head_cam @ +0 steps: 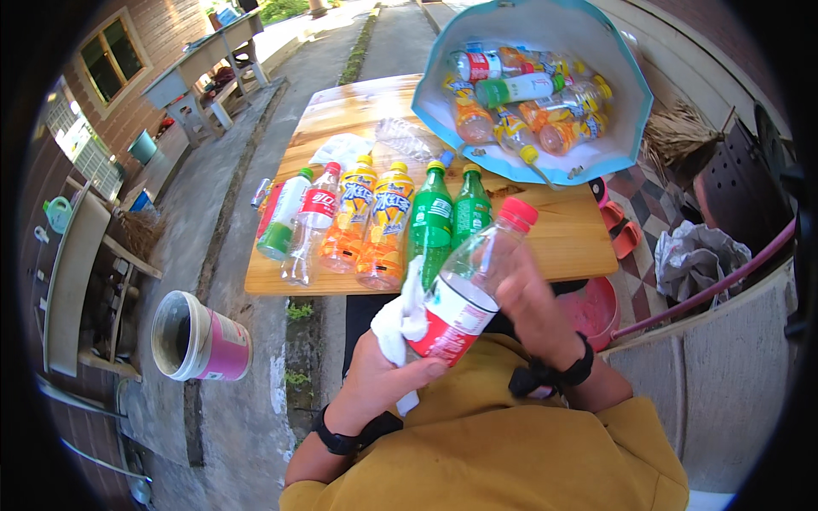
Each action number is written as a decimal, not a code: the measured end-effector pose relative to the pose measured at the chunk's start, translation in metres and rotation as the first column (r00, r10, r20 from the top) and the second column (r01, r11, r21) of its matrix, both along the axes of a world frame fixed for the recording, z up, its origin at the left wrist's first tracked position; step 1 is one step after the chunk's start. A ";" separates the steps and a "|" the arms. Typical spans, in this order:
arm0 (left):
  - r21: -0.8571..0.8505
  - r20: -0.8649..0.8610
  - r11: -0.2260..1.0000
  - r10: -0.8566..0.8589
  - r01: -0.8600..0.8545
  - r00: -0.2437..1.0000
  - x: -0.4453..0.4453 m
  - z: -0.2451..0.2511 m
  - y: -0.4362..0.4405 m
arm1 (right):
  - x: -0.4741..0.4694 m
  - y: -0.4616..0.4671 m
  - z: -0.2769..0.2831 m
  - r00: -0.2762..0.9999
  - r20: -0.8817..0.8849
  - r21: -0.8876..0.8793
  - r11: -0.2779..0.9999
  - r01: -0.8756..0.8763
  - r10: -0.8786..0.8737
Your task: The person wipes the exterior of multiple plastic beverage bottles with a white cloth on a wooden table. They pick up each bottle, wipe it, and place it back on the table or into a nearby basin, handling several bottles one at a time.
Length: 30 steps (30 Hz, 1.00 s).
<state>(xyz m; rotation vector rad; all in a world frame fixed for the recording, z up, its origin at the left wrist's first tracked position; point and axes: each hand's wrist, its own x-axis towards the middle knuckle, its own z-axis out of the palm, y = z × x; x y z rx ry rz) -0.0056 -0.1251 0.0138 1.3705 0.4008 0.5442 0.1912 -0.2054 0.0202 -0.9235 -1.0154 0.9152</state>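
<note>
My left hand holds a clear plastic bottle with a red cap and a red and white label, tilted up to the right, together with a white cloth. Blurred, my right hand is beside the bottle's upper side; whether it touches the bottle cannot be told. Beyond them several bottles lie in a row on the wooden table: green soda bottles, iced tea bottles with yellow caps, a red-capped cola bottle and a green and white bottle.
An open bag with a blue rim holds several bottles at the table's back right. A clear bottle and a white crumpled cloth or tissue lie behind the row. On the ground stand a white and pink bucket and a pink basin.
</note>
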 end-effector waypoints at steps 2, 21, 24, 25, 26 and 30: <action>0.122 -0.045 0.990 0.072 -0.066 0.996 0.001 0.001 0.000 | -0.007 -0.001 -0.006 0.979 -0.115 -0.209 0.959 -0.191 0.170; -0.236 0.106 0.968 -0.062 0.085 0.992 -0.002 -0.031 0.008 | -0.024 -0.007 -0.016 0.874 0.417 0.106 0.968 0.228 -0.252; -0.040 0.125 0.999 0.025 -0.021 0.992 -0.009 -0.029 0.010 | -0.026 -0.004 -0.009 0.845 0.457 0.094 0.960 0.265 -0.279; 0.037 0.119 0.998 0.047 -0.051 0.992 -0.011 -0.027 0.010 | -0.027 -0.002 -0.007 0.839 0.455 0.088 0.952 0.292 -0.299; 0.019 0.206 1.000 0.014 -0.018 0.978 -0.012 -0.026 0.009 | -0.027 -0.002 -0.003 0.859 0.462 0.018 0.971 0.238 -0.219; -0.039 0.213 0.995 -0.084 0.095 0.973 -0.013 -0.020 0.006 | -0.028 0.002 0.000 0.942 0.326 -0.057 0.993 0.100 -0.077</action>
